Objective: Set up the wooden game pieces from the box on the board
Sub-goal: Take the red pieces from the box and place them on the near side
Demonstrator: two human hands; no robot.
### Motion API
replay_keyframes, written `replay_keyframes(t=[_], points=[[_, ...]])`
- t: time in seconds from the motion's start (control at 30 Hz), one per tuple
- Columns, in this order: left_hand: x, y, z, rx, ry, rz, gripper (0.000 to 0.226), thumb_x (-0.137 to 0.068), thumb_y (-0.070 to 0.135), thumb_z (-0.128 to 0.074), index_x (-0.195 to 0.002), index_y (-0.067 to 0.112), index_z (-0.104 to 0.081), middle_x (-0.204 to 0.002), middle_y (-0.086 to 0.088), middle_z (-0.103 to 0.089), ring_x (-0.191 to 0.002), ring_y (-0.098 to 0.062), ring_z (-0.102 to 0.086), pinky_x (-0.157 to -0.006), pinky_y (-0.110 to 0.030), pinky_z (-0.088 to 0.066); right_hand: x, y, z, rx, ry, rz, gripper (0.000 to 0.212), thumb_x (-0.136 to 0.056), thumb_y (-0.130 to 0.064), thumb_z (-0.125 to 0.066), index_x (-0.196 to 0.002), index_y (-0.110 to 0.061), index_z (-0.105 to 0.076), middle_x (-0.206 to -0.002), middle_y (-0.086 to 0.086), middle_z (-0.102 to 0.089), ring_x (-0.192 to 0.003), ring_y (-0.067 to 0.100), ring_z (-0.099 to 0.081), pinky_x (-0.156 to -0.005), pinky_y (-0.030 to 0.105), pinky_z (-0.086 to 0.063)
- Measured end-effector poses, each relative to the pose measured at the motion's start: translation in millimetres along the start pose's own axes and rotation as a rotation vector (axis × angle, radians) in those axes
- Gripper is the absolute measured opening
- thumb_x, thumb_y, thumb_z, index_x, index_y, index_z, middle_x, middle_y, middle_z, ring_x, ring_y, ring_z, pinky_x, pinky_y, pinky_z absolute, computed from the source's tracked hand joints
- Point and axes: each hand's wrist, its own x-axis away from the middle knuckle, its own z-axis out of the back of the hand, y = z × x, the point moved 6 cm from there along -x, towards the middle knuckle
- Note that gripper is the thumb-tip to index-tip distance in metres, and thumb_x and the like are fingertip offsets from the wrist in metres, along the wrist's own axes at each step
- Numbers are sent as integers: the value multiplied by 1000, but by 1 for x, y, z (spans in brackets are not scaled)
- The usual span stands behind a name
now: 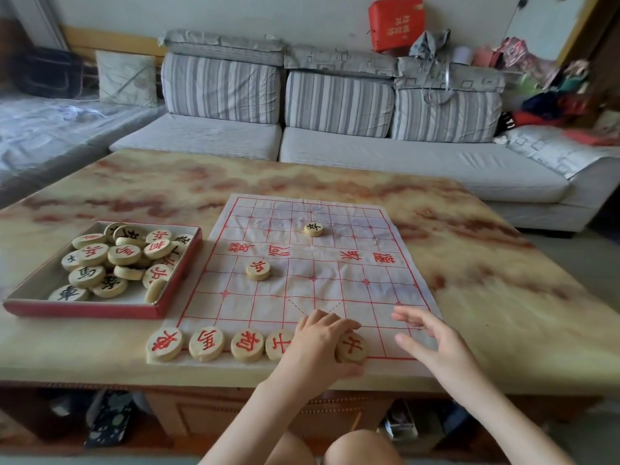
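Your bare knees [362, 444] sit lowest in view, below the table's front edge. Above them, your left hand [318, 344] curls its fingers [335, 325] over a round wooden piece [351, 348] marked with a red character. The thumb is tucked beneath, gripping the piece at the near edge of the board [335, 273]. Your right hand [426, 333] is just beside it at the board's near right corner, fingers spread and relaxed, holding nothing; whether it touches the sheet cannot be told.

Left of the gripped piece, four more red-marked pieces [206, 344] lie in a row along the same edge. Two lone pieces rest further up the grid, a red one [257, 270] and a black one [314, 228]. The board is a thin, creased white sheet printed with red lines. Just beside its left edge sits a shallow red-walled box [100, 310] heaped with flat pale discs [124, 255], lettered red or black.

Everything rests on a glossy cream table [486, 297] veined rusty red. Behind it stands a grey sofa [402, 166] with striped cushions.
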Motion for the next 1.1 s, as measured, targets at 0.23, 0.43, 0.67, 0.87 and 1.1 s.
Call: replay_keyframes(t=[0.23, 0.43, 0.67, 0.87, 1.1], points=[[1, 1, 13, 39, 84, -40, 68, -69, 63, -56, -131, 36, -44, -130, 15, -48, -126, -8, -28, -109, -30, -24, -6, -17, -15, 29, -21, 22, 35, -85, -20, -65, -113, -40, -58, -115, -21, -61, -111, -9, -49, -94, 13, -34], [6, -22, 59, 118, 216, -29, 56, -74, 62, -48, -120, 30, -57, -122, 12, -57, -122, -9, -38, -106, -31, -32, -25, -53, -46, 16, -105, 94, 33, -86, -26, -62, -116, -39, -57, -119, -22, -57, -115, -8, -46, -98, 14, -33], [29, -85, 125, 143, 330, 167, 29, -84, 26, -63, -113, 26, -62, -116, 12, -62, -108, -4, -53, -95, -17, -35, -51, -90, -95, 38, -211, 160, 34, -88, -25, -61, -121, -31, -55, -120, -20, -55, -111, -11, -45, -89, 7, -33], [59, -164, 179, 35, 479, 391, 29, -81, 12, -65, -110, 16, -66, -115, -6, -63, -97, -21, -58, -84, -29, -45, -82, -126, -143, 77, -296, 216, 38, -87, -16, -61, -124, -19, -55, -118, -12, -57, -106, -5, -50, -79, -6, -32], [71, -231, 212, -27, 585, 550, 38, -81, 12, -65, -119, 12, -60, -127, -15, -53, -116, -32, -48, -94, -40, -41, -128, -177, -220, 107, -380, 279, 48, -87, -19, -61, -133, -17, -48, -137, 0, -50, -127, 13, -43, -89, 13, -28]])
